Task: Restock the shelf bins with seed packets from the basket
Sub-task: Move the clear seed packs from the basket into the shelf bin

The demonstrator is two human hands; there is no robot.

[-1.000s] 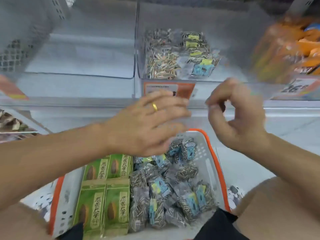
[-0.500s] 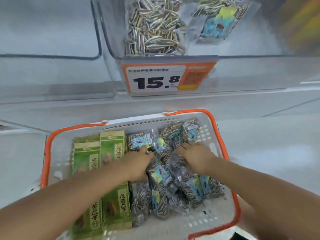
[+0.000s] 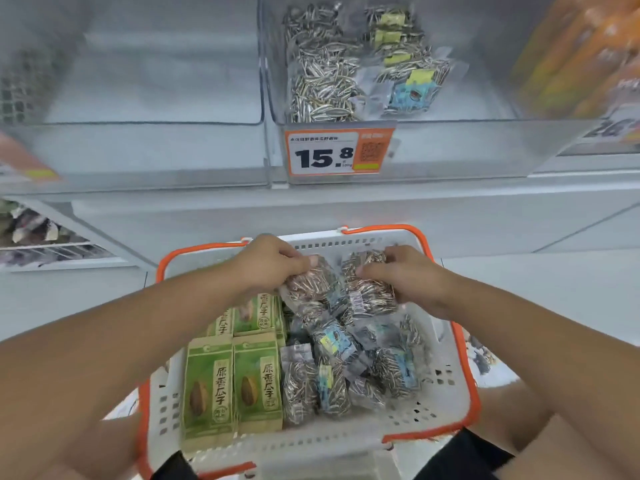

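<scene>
head view:
left hand [image 3: 273, 263]: centre frame, fingers curled shut on a clear crinkly packet of striped sunflower seeds [image 3: 311, 284], held just above the pile.
right hand [image 3: 403, 275]: right of centre, fingers closed over a second clear seed packet [image 3: 370, 289]; the two packets touch.
basket [image 3: 446, 386]: white perforated plastic with orange rim, lower centre; more loose clear seed packets [image 3: 346, 362] in its right half, green paper seed boxes [image 3: 235, 379] stacked in its left half.
target bin [image 3: 450, 150]: clear plastic shelf bin, upper centre, above orange-and-white price tag 15.8 [image 3: 339, 152]; same striped packets [image 3: 325, 84] lie in its left part, right part bare.
left bin [image 3: 156, 147]: clear, upper left, nothing visible inside.
step: lifting both packets from basket toward target bin, by my read.
do it well: grip by the packet body, not the thin film edge; clear the bin's front wall before releasing; drop into the bare right part.
risk: slick film may slip; neighbouring packets may snag.
</scene>
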